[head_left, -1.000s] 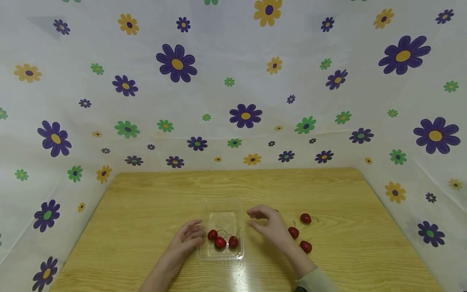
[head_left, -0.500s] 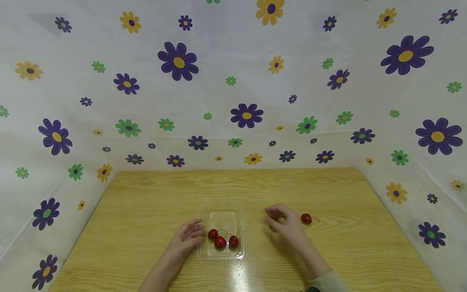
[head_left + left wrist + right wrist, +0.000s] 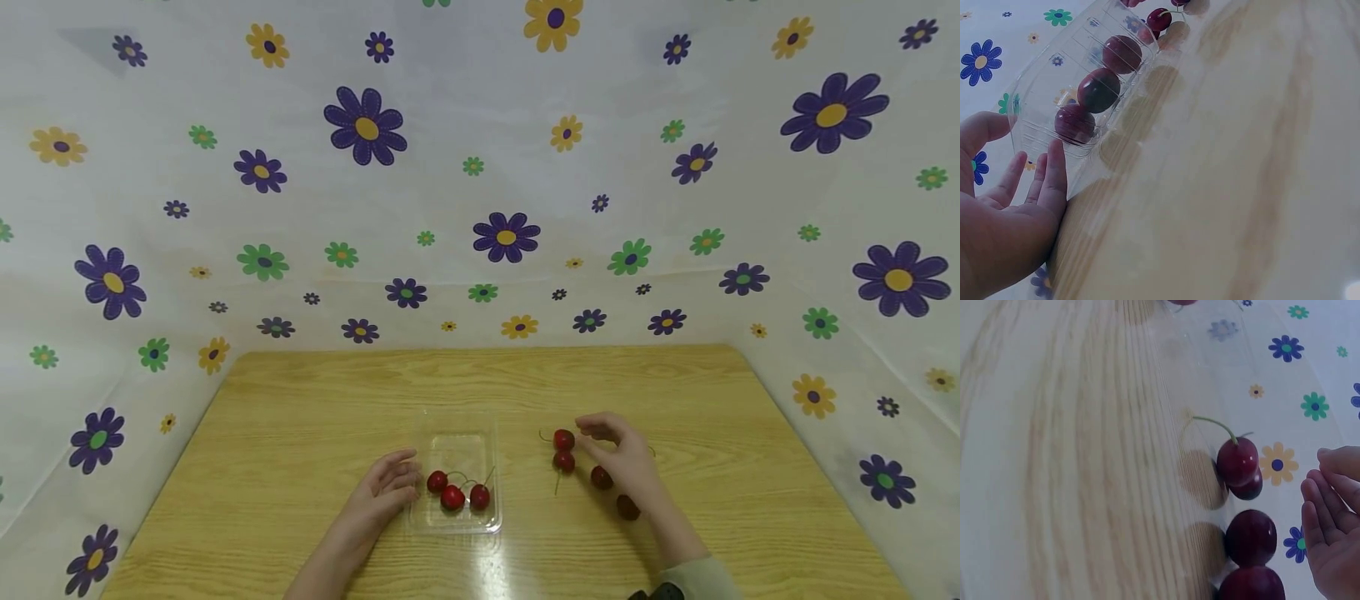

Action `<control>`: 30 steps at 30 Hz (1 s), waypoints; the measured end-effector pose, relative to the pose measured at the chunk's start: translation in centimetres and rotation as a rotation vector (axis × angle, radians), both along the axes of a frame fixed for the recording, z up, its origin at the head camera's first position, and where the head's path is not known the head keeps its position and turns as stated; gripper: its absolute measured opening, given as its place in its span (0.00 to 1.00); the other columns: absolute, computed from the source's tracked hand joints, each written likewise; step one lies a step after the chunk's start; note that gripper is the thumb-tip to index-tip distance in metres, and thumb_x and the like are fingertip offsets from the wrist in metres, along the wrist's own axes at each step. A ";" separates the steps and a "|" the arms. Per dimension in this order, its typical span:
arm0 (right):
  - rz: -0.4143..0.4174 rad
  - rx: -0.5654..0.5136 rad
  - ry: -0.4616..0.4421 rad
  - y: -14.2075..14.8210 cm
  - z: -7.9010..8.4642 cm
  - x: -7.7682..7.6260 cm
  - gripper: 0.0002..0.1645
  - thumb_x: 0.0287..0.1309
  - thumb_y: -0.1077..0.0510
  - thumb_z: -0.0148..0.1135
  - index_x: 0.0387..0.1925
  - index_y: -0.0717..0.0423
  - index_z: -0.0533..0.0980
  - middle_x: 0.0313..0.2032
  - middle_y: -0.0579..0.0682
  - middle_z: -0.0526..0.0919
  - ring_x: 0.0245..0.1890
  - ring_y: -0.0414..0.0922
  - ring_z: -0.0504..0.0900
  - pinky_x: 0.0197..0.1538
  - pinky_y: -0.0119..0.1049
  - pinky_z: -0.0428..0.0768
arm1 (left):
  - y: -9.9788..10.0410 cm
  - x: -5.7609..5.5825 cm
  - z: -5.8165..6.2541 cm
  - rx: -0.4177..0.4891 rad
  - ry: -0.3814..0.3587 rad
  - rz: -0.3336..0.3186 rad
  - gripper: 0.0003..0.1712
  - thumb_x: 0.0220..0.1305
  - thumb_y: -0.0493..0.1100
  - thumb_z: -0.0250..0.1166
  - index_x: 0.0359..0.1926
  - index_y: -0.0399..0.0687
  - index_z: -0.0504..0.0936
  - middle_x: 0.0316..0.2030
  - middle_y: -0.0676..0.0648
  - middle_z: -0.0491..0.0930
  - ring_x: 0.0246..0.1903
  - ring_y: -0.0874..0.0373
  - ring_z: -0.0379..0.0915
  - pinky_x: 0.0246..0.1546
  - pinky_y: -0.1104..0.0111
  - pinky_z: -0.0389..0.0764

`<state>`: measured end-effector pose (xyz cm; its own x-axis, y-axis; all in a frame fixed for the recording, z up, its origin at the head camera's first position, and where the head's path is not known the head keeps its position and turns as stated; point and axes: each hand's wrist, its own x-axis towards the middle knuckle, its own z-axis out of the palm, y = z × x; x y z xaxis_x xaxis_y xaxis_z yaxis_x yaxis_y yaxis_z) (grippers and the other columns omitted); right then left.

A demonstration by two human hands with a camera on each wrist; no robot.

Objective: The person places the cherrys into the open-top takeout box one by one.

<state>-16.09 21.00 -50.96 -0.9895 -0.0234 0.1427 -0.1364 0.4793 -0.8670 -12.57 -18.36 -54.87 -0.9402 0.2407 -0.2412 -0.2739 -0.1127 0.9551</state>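
My left hand (image 3: 386, 487) rests at the left side of a clear plastic container (image 3: 459, 446), fingers loosely extended. In the left wrist view its fingertips (image 3: 1055, 150) are right at the container wall. Three red cherries with stems, one of them the middle cherry (image 3: 452, 499), lie in the container's near half. My right hand (image 3: 626, 462) hovers over more cherries to the right, with nothing between its relaxed fingers. Left of its fingertips are an upper cherry (image 3: 564, 440) and a lower cherry (image 3: 564, 462). Another cherry (image 3: 602, 477) is partly under the hand, and one (image 3: 627, 507) lies by the wrist.
A wooden table (image 3: 300, 400) carries everything. White cloth (image 3: 480, 192) with purple, yellow and green flowers rises behind the table and along both sides. A cherry stem (image 3: 652, 452) pokes out to the right of my right hand, its fruit hidden behind the hand.
My right hand has moved right, from beside the container across the loose cherries, and two cherries now show left of its fingertips. The left hand and the container have stayed in place.
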 end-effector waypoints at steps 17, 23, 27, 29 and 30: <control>-0.061 0.002 0.019 3.2 0.1 0.2 0.15 0.69 0.64 0.69 0.55 0.63 0.83 0.53 0.61 0.87 0.44 0.23 0.79 0.52 0.22 0.79 | 0.0 0.1 0.0 -0.003 -0.002 -0.002 0.39 0.71 0.33 0.66 0.78 0.38 0.61 0.67 0.43 0.72 0.62 0.61 0.71 0.58 0.74 0.79; -0.074 -0.023 0.042 4.0 -0.2 0.0 0.15 0.68 0.66 0.69 0.54 0.67 0.83 0.51 0.64 0.87 0.43 0.23 0.80 0.51 0.19 0.80 | -0.1 0.1 -0.1 0.004 0.004 -0.010 0.39 0.71 0.34 0.66 0.79 0.38 0.61 0.67 0.42 0.72 0.62 0.60 0.71 0.58 0.73 0.79; -0.076 -0.056 0.068 4.7 -0.5 0.0 0.14 0.68 0.67 0.68 0.53 0.69 0.83 0.48 0.63 0.88 0.42 0.23 0.80 0.50 0.17 0.80 | -0.1 0.1 -0.1 0.009 0.004 -0.011 0.39 0.72 0.34 0.66 0.79 0.38 0.61 0.67 0.43 0.72 0.62 0.60 0.71 0.58 0.74 0.79; -0.083 -0.059 0.070 5.0 -0.7 0.1 0.14 0.68 0.67 0.68 0.53 0.69 0.82 0.47 0.62 0.88 0.42 0.22 0.80 0.50 0.16 0.79 | -0.1 0.1 -0.1 0.009 0.003 -0.012 0.39 0.72 0.34 0.66 0.79 0.38 0.61 0.67 0.42 0.72 0.62 0.60 0.71 0.59 0.74 0.79; -0.087 -0.060 0.072 5.1 -0.8 0.1 0.15 0.68 0.67 0.68 0.53 0.70 0.82 0.48 0.62 0.88 0.42 0.21 0.80 0.50 0.16 0.78 | -0.2 0.1 -0.1 0.009 0.002 -0.013 0.39 0.72 0.34 0.66 0.79 0.38 0.61 0.67 0.43 0.72 0.62 0.60 0.71 0.59 0.74 0.79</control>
<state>-16.00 26.14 -51.74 -0.9746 0.0731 0.2116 -0.1590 0.4396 -0.8840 -12.52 -18.51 -54.94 -0.9374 0.2551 -0.2370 -0.2735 -0.1182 0.9546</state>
